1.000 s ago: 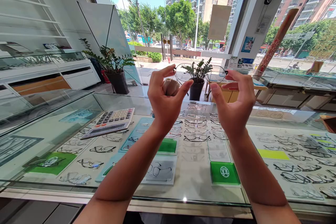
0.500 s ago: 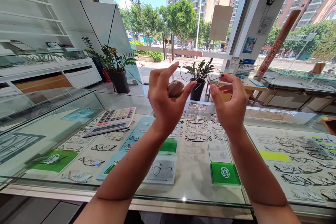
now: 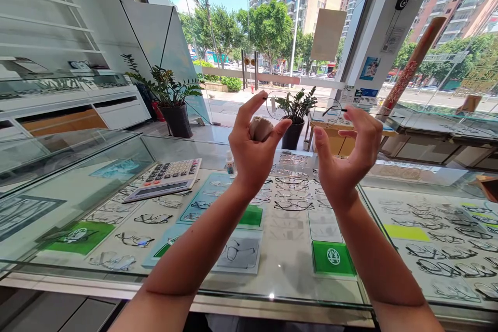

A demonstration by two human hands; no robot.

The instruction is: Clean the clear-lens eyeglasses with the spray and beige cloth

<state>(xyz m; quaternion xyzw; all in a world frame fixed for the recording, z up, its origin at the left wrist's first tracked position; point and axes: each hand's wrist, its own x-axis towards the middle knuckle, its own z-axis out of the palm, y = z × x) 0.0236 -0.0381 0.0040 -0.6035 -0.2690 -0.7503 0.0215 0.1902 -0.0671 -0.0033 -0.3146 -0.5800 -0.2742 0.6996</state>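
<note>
A pair of thin round-framed eyeglasses is held up in front of me, spanning the gap between both hands. My left hand has its index fingertip at the left end of the frame, with the thumb close to the lower rim. A crumpled greyish-brown cloth is tucked in that same hand. On the other side, the fingers of my right hand are at the dark right end of the frame, its thumb standing apart below. Beneath the hands lies a glass display counter.
A calculator lies on the counter glass at left, and a small bottle stands behind my left wrist. Rows of glasses and green cards show inside the case. Potted plants stand beyond, before a large window.
My right hand has moved right and outward with the right end of the eyeglasses. My left hand has shifted slightly right, uncovering the small bottle.
</note>
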